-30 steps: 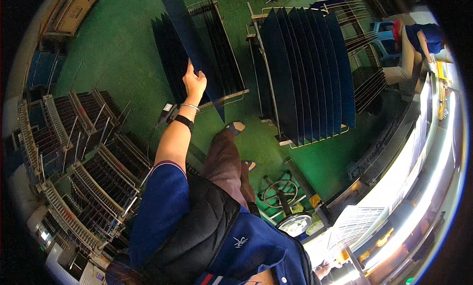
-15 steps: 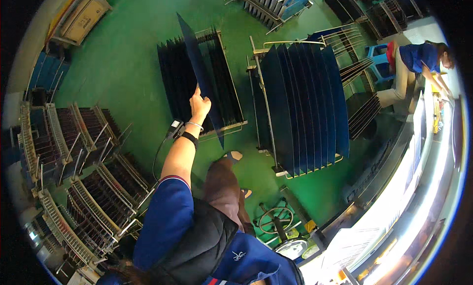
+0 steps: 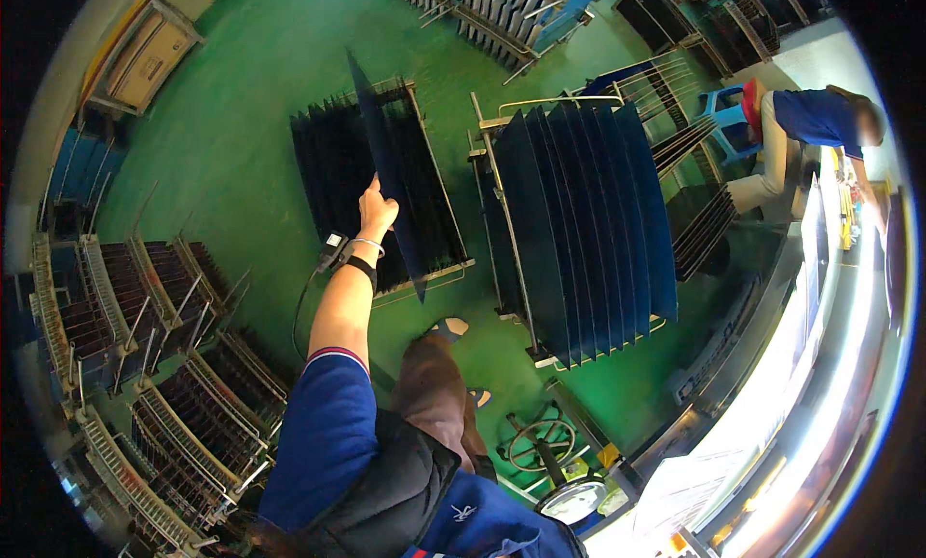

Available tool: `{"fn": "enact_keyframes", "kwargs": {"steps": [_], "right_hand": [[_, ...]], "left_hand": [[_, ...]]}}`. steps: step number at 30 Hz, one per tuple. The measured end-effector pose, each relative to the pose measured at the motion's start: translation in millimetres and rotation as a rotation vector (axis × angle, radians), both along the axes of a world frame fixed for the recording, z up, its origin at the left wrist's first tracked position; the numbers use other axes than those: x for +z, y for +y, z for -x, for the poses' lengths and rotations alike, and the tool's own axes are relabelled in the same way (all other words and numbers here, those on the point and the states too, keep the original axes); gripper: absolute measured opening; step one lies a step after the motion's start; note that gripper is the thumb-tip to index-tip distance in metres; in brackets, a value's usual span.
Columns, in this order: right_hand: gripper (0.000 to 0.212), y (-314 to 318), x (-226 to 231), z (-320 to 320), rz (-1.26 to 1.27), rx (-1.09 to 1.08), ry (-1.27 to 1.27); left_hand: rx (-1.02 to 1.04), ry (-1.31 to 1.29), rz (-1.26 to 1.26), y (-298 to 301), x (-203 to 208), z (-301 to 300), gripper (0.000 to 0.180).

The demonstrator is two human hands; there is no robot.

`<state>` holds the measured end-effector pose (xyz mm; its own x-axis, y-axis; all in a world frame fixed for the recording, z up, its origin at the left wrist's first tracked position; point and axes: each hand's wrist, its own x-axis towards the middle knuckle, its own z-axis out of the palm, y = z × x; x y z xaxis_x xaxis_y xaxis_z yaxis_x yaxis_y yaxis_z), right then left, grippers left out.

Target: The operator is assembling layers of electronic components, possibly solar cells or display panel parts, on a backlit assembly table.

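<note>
My left hand (image 3: 377,212), with a bracelet and a black band at the wrist, reaches forward from the lower left. It is closed at the near side of a thin dark blue panel (image 3: 384,153), the index finger lying along it. The panel stands on edge, slightly tilted, above a low rack (image 3: 443,184) of several dark upright sheets. The panel's lower part and my fingertips are partly hidden. My right hand is out of view.
Right of the low rack stands a larger rack of big dark blue panels (image 3: 579,230). Slotted metal racks (image 3: 193,384) line the left side. A wheeled stool base (image 3: 540,437) is near my feet. A co-worker (image 3: 820,124) bends over a bright bench (image 3: 772,442) at right.
The view has shifted slightly. My left hand and the panel have sunk a little lower against the low rack. The co-worker's arm has moved along the bench.
</note>
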<state>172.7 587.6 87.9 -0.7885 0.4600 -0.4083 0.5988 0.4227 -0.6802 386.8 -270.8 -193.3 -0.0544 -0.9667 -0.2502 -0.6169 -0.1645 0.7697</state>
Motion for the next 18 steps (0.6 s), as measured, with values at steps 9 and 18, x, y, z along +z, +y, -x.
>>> {"fn": "enact_keyframes", "kwargs": {"steps": [9, 18], "right_hand": [[0.057, -5, 1, -25, 0.053, -0.029, 0.059], [0.058, 75, 103, -145, 0.08, -0.068, 0.519]], "left_hand": [[-0.043, -0.365, -0.052, -1, 49, 28, 0.098], [-1.287, 0.749, 0.601, 281, 303, 200, 0.043]]}}
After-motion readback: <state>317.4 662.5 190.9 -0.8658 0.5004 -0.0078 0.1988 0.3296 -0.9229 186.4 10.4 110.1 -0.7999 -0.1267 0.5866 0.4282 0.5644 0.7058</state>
